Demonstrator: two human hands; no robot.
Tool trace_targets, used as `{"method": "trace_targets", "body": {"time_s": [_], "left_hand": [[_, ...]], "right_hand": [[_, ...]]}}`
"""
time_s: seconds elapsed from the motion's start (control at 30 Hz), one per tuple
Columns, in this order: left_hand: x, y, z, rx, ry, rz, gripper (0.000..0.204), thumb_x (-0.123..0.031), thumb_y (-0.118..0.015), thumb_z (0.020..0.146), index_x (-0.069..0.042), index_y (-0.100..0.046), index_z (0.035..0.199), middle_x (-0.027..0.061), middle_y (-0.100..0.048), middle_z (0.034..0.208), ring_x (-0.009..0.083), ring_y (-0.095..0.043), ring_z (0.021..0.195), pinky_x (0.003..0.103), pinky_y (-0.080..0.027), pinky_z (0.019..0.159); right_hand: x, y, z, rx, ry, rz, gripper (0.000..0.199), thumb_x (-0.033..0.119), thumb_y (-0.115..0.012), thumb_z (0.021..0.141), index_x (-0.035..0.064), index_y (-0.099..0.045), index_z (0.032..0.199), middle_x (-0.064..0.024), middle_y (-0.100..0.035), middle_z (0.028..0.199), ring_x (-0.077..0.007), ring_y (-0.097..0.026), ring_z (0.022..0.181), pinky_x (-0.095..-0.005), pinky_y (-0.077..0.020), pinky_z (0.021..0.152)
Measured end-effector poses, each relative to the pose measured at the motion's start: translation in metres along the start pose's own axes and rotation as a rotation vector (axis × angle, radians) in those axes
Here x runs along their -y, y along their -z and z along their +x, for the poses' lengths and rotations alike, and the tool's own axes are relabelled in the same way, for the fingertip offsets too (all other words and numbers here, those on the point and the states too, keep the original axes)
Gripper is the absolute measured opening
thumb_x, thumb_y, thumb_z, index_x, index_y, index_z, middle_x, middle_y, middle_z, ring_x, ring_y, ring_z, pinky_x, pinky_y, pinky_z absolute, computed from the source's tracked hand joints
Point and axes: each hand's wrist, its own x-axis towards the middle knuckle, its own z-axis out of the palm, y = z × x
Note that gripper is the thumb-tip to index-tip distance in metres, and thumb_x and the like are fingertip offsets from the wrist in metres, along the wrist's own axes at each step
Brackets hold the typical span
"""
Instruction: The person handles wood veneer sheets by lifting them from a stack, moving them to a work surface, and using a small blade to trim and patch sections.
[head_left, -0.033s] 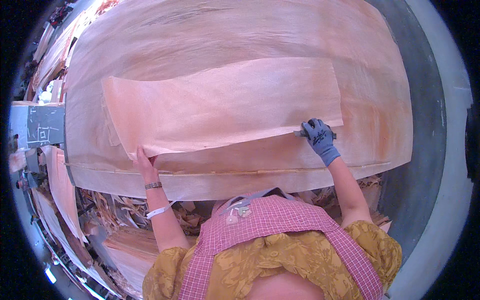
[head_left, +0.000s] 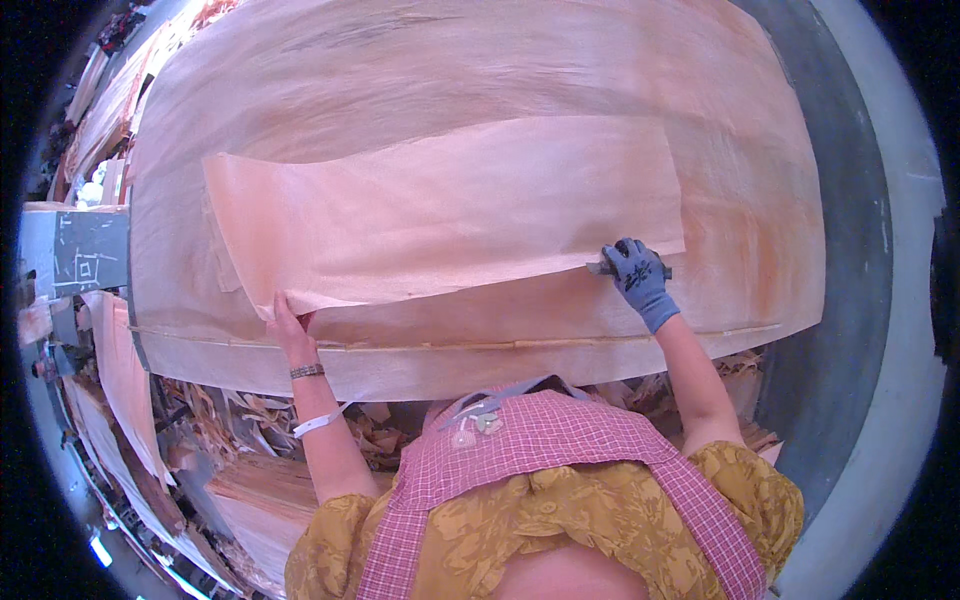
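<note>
Veneer sheet [head_left: 440,215]: thin, light, floppy, likely brittle, prone to splitting along grain. Lies atop veneer stack [head_left: 480,70]. Left hand [head_left: 285,325], bare, pinches sheet's near left corner. Right hand [head_left: 637,275], gloved, closed on sheet's near right edge. Best held at near edge, hands well apart. Scraps [head_left: 215,420] below stack's near edge.

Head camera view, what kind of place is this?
Probably a veneer or plywood workshop. Both hands, left hand bare and right hand gloved, grip a thin wood veneer sheet over a stack of sheets, with veneer scraps below.
</note>
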Motion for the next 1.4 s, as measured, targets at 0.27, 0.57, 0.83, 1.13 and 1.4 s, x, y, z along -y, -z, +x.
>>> {"method": "trace_targets", "body": {"time_s": [0.27, 0.57, 0.83, 1.13, 1.4], "left_hand": [[0.012, 0.008, 0.006, 0.016, -0.066, 0.018, 0.037, -0.03, -0.064, 0.092, -0.003, -0.06, 0.117, 0.008, -0.065, 0.102, 0.0189, -0.067, 0.083, 0.032, -0.056, 0.056], [-0.033, 0.003, -0.023, 0.371, 0.587, 0.474, 0.057, -0.057, -0.056, 0.091, -0.001, -0.067, 0.095, 0.0117, -0.069, 0.082, 0.0199, -0.068, 0.066, 0.03, -0.054, 0.051], [0.021, -0.142, -0.123, 0.782, -0.626, 0.961, 0.063, -0.05, -0.054, 0.092, 0.003, -0.056, 0.126, 0.0203, -0.058, 0.128, 0.029, -0.055, 0.121, 0.041, -0.046, 0.098], [0.09, -0.15, -0.065, 0.32, -0.926, 1.285, 0.091, -0.052, -0.06, 0.085, 0.0, -0.023, 0.15, 0.0166, -0.019, 0.158, 0.034, -0.012, 0.147, 0.051, -0.01, 0.118], [0.087, -0.14, -0.054, 0.314, -0.89, 0.966, 0.066, -0.018, -0.057, 0.088, 0.0, -0.029, 0.145, 0.0177, -0.03, 0.151, 0.0357, -0.026, 0.14, 0.047, -0.02, 0.117]], "right_hand": [[0.016, 0.027, 0.014, 0.011, -0.14, 0.355, 0.057, 0.039, -0.074, 0.079, 0.0158, -0.055, 0.127, -0.0107, -0.06, 0.101, -0.0297, -0.063, 0.085, -0.0413, -0.053, 0.07], [0.02, -0.014, 0.071, 0.094, -0.316, 0.286, 0.075, 0.044, -0.074, 0.079, 0.0197, -0.043, 0.142, -0.0153, -0.057, 0.113, -0.0322, -0.062, 0.097, -0.0417, -0.0532, 0.075], [0.022, -0.012, 0.077, 0.121, -0.32, 0.357, 0.075, 0.042, -0.076, 0.078, 0.0175, -0.045, 0.142, -0.0137, -0.056, 0.114, -0.031, -0.063, 0.096, -0.0401, -0.0531, 0.078], [0.013, -0.014, 0.084, -0.08, -0.28, 0.673, 0.061, 0.024, -0.077, 0.08, 0.0027, -0.051, 0.13, -0.0137, -0.055, 0.115, -0.0303, -0.06, 0.102, -0.0375, -0.051, 0.088], [0.193, 0.017, 0.162, 0.366, 0.077, 0.432, 0.023, 0.022, -0.047, 0.098, 0.0028, -0.052, 0.109, -0.0225, -0.068, 0.086, -0.0378, -0.068, 0.078, -0.0487, -0.0519, 0.066]]}}
